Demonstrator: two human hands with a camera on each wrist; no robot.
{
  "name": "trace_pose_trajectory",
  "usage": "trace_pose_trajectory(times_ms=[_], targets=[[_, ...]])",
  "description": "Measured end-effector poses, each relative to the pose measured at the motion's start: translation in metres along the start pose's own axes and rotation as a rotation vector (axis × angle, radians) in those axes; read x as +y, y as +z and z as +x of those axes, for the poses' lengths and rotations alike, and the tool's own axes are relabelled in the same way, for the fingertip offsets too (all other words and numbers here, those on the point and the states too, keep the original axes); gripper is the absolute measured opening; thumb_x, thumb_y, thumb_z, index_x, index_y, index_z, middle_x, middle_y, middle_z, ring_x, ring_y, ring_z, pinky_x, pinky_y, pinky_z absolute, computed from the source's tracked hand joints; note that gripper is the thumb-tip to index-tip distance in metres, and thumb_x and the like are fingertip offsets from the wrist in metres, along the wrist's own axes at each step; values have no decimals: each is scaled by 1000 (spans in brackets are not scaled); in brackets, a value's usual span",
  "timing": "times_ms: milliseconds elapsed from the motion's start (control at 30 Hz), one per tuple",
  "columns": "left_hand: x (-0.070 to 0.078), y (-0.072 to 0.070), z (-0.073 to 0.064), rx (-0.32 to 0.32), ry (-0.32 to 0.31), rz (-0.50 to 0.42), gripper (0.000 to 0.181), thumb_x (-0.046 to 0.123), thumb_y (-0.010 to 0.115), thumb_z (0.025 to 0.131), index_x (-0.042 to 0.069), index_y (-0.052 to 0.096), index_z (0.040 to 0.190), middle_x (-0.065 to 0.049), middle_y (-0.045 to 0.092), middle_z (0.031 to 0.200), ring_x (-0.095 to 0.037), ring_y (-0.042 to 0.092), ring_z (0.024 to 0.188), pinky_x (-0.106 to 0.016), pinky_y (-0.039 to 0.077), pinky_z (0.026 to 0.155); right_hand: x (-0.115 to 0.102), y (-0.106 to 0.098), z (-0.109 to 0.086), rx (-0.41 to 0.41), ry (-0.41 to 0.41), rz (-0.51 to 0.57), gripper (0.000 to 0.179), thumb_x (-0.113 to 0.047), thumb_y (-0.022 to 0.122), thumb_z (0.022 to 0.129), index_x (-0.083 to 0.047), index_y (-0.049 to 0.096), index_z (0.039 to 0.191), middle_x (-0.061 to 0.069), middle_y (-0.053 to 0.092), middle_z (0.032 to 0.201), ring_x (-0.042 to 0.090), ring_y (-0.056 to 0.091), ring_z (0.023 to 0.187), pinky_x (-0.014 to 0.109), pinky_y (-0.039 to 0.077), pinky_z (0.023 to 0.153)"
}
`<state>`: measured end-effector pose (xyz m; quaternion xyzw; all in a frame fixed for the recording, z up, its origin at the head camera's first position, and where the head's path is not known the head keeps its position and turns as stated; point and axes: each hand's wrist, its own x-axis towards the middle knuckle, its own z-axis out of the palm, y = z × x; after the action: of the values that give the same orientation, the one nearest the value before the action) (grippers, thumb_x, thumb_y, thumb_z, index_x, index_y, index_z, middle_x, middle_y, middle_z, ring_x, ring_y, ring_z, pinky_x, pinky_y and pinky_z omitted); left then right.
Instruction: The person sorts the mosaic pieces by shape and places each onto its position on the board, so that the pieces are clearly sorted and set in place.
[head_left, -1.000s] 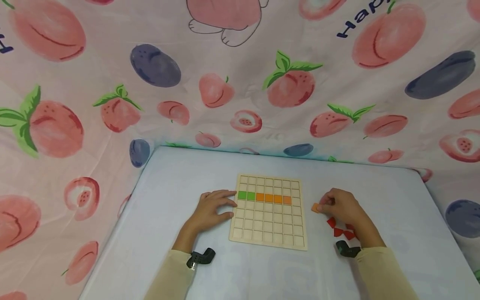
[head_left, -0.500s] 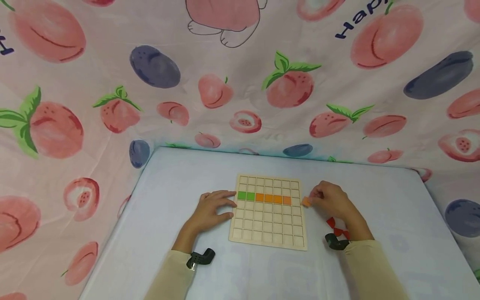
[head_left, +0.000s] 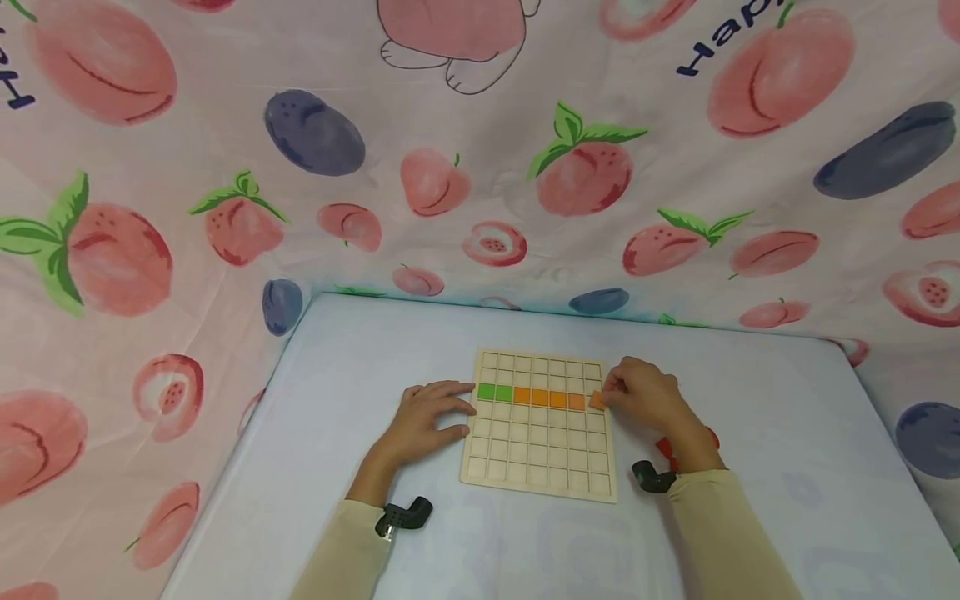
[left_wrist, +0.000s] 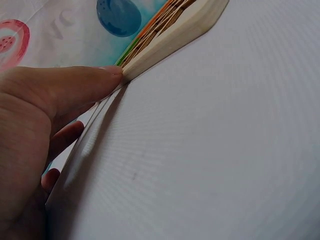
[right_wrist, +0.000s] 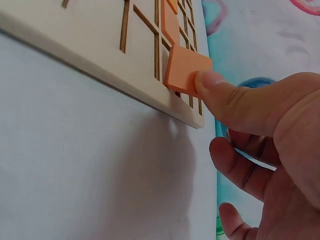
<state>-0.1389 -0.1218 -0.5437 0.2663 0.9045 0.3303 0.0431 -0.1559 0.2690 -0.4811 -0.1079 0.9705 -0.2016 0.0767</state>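
One orange tile [head_left: 596,401] tilts over the board's right side, pinched in the right hand.
The grip of the right hand [head_left: 643,392] has thumb and fingers on the tile at the right end of a row with four orange squares [head_left: 539,397] and two green squares [head_left: 495,392]; whether it touches the cell is unclear. The board [head_left: 528,450] lies roughly midway between the left and right edges of the surface [head_left: 345,358], apart from its far edge. The left hand [head_left: 426,421], fingers loose and grasping nothing, touches the board's left side. Red pieces [head_left: 664,448] lie partly hidden by the right forearm; patterned cloth [head_left: 510,187] rises behind the far edge.
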Motion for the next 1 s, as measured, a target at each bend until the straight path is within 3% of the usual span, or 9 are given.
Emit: trace_pose_trajectory(times_ms=[233, 733, 1000], targets=[[0, 0, 0, -8, -7, 6, 23, 36, 77, 89, 32, 74, 111, 11, 55, 151, -18, 44, 146, -53, 27, 111, -5, 1, 4, -44, 46, -18, 13, -21, 77, 89, -18, 69, 80, 0, 57, 82, 17, 54, 75, 50, 40, 72], [-3, 1, 1, -3, 0, 6, 23, 37, 77, 90, 32, 74, 112, 12, 55, 151, -18, 44, 146, -53, 26, 111, -6, 9, 6, -52, 63, -16, 11, -21, 76, 91, -19, 71, 82, 0, 58, 85, 18, 56, 77, 57, 42, 74], [-4, 3, 1, -4, -5, 1, 23, 36, 77, 90, 32, 74, 112, 12, 54, 151, -17, 44, 146, -52, 26, 111, -4, 13, 5, -9, 58, -7, 10, -22, 78, 90, -20, 72, 82, -2, 59, 83, 17, 56, 76, 50, 43, 71]])
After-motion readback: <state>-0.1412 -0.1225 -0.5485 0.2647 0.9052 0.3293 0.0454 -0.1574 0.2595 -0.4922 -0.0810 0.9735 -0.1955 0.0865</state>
